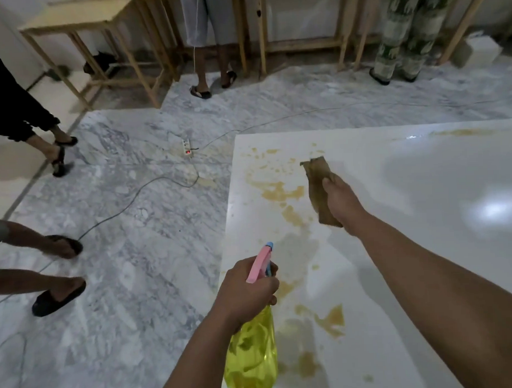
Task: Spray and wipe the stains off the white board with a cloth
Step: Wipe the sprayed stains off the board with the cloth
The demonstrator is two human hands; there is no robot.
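A glossy white board (410, 246) fills the right half of the view. Yellow-brown stains (278, 190) run down its left side, from the far corner to the near edge. My right hand (340, 199) grips a brown, stained cloth (316, 177) and holds it against the board just right of the far stains. My left hand (246, 293) is closed around the neck of a yellow spray bottle (251, 356) with a pink trigger head (260, 263), which points away over the board's left edge.
Marble floor lies left of the board, with a power strip (186, 147) and cables trailing across it. Several people's legs and feet stand at the left and along the back. Wooden tables (77, 20) and frames line the far wall.
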